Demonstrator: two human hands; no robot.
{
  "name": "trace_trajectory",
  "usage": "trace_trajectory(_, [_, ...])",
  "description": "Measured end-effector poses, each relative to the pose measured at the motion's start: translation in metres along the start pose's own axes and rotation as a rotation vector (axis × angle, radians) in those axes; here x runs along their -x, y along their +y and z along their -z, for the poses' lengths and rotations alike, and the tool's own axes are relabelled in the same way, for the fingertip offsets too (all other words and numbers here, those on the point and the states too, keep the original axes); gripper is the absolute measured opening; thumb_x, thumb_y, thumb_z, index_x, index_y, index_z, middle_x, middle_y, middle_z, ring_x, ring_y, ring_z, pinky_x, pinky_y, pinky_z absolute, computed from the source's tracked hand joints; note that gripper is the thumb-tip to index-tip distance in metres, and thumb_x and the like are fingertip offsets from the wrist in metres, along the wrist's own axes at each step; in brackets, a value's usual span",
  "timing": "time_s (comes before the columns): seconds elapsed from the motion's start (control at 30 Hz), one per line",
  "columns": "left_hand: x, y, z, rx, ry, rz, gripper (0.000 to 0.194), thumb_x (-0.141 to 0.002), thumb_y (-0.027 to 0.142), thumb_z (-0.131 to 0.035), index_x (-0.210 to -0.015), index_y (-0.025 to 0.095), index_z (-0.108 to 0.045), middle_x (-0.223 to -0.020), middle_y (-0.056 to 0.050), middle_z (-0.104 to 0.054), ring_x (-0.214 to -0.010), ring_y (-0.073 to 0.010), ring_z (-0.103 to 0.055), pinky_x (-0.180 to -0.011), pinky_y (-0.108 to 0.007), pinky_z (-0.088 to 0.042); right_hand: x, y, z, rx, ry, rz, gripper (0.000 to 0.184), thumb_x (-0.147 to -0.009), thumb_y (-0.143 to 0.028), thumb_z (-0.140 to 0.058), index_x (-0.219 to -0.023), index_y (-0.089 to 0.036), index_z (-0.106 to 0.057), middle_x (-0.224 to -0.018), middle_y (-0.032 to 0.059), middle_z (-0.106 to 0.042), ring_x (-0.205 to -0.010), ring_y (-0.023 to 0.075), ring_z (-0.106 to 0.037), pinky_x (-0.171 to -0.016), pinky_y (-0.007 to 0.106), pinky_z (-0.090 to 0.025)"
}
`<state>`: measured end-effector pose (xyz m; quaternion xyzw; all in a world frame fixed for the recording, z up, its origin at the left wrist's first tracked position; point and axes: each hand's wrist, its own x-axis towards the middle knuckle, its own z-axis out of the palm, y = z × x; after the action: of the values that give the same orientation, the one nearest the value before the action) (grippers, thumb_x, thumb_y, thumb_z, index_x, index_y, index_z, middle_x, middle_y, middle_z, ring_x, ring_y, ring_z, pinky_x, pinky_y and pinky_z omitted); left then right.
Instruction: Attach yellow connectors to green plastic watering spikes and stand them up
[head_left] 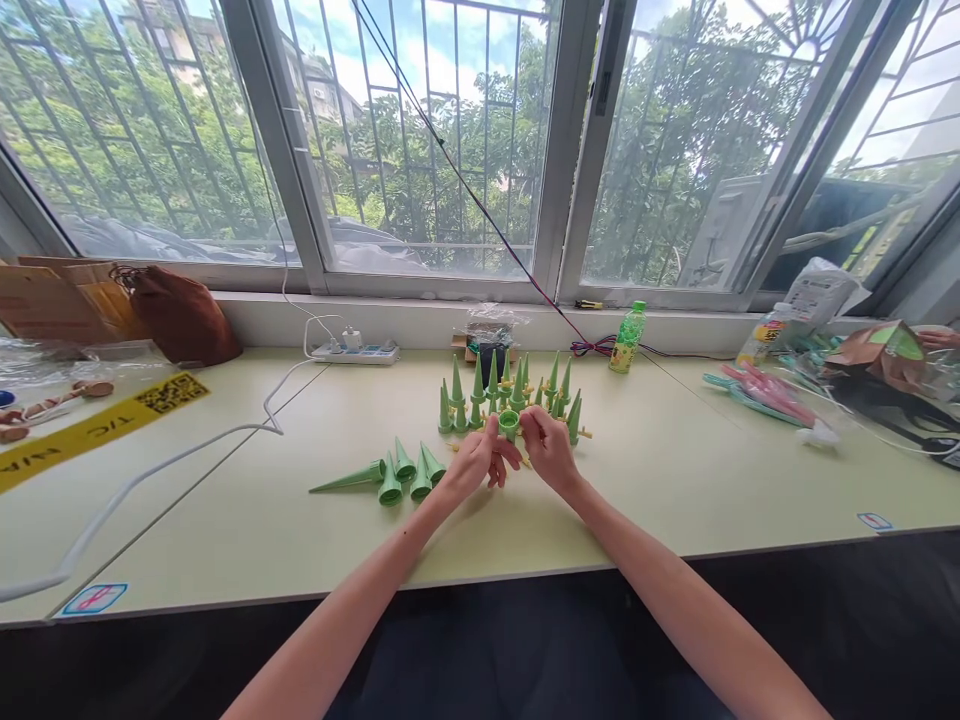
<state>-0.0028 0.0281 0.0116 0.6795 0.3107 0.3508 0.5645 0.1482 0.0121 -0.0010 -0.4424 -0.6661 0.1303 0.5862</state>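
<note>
My left hand [477, 462] and my right hand [548, 450] meet over the middle of the pale table [262, 510], fingers pinched together around one green plastic cone [509, 423] whose round open end faces me. Just behind the hands stands a cluster of several upright green cones [507, 395] with small yellow pieces among them. To the left of my left hand lie several more green cones [397, 475] on their sides, one of them long and thin.
A white power strip [355, 351] and its cable [150, 475] run across the left of the table. A green drink bottle [627, 338] stands by the window sill. A brown pouch [180, 315], yellow tape [90, 430] and pink-and-teal items [761, 395] lie at the sides.
</note>
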Motion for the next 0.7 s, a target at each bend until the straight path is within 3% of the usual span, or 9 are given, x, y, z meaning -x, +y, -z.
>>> trace_trajectory(0.3, [0.0044,0.0058,0.0017,0.064,-0.042,0.1,0.089,-0.082,0.08,-0.02,-0.07,0.007,-0.069,-0.07,-0.016,-0.07,-0.044,-0.0124,-0.054,-0.041,-0.022,-0.038,0.0011,-0.0022,0.0,-0.037,-0.075,0.0,0.037,-0.096,-0.047,-0.039,-0.072,-0.021,-0.045,-0.053,-0.0054,-0.037,-0.048,0.0096,-0.032,-0.049,0.023,-0.029])
trace_trajectory(0.57, [0.0049,0.0008,0.0067,0.102,-0.134,0.081,0.083,-0.083,0.078,-0.027,-0.078,0.007,-0.071,-0.084,-0.019,-0.072,-0.05,-0.012,-0.055,-0.044,-0.022,-0.04,0.0012,0.0031,0.0006,-0.064,-0.08,-0.025,0.037,-0.096,-0.048,-0.039,-0.072,-0.021,-0.042,-0.053,-0.0049,-0.04,-0.048,0.0099,-0.035,-0.047,0.023,-0.03])
trace_trajectory(0.7, [0.0054,0.0014,0.0065,0.091,-0.118,0.072,0.079,-0.085,0.074,-0.031,-0.084,0.007,-0.072,-0.09,-0.019,-0.072,-0.05,-0.011,-0.053,-0.043,-0.022,-0.04,0.0005,0.0015,0.0023,-0.047,-0.078,-0.011,0.037,-0.096,-0.047,-0.038,-0.07,-0.021,-0.042,-0.054,-0.0046,-0.04,-0.048,0.01,-0.035,-0.049,0.023,-0.03])
